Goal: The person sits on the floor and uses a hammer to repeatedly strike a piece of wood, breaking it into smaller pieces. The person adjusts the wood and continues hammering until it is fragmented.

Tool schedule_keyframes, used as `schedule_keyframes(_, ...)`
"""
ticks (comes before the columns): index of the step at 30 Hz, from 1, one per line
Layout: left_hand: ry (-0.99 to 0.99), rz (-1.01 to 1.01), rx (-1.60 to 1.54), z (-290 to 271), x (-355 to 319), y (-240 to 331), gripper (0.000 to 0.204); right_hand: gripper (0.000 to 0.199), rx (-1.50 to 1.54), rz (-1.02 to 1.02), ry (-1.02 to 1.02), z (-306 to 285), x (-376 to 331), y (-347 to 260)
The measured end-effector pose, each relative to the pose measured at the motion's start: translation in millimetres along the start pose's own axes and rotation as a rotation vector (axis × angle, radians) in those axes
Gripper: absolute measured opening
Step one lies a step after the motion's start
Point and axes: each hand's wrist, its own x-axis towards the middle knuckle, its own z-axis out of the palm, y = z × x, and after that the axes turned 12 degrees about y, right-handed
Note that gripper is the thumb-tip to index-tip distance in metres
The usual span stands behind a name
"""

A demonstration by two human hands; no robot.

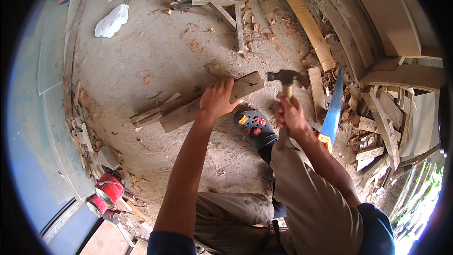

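My left hand point(219, 98) grips the upper edge of a weathered wooden board point(184, 116), fingers over the top and thumb out along its face. The board slants up to the right just above the floor or on it; I cannot tell which. Beside it, on the far side, lies a thinner wooden strip point(158, 111). In my right hand point(290, 114) is a claw hammer point(286, 76), held by its wooden handle close to the head. The hammer head is up to the right of the board's end, apart from it.
A handsaw point(334, 108) with a blue blade leans at the right near heaped wood scraps point(377, 127). Red cans point(109, 188) stand at the lower left. A white stone point(112, 21) and a wooden frame piece point(231, 13) lie farther off. My clog point(255, 127) is close to the board.
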Motion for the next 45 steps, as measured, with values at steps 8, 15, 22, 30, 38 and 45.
schedule_keyframes(8,0.068,-0.038,-0.006,4,-2,-1,0.069,0.022,0.131,0.015,0.025,0,12,1)
schedule_keyframes(15,0.028,-0.043,0.041,-5,-3,-3,0.076,0.018,-0.244,-0.07,-0.147,6,0,-20)
schedule_keyframes(22,-0.1,-0.132,0.028,-17,3,7,0.075,0.044,-0.666,-0.286,-0.114,-56,-54,-125)
schedule_keyframes(30,-0.065,-0.104,0.043,-12,-3,-8,0.074,0.039,-0.635,-0.471,-0.119,-45,-124,-107)
schedule_keyframes(38,0.031,-0.083,-0.037,1,0,-4,0.072,0.038,-0.431,-0.317,0.013,22,-105,16)
schedule_keyframes(45,-0.014,-0.144,-0.067,0,-7,-11,0.064,0.045,-0.166,-0.604,0.01,56,-114,-34)
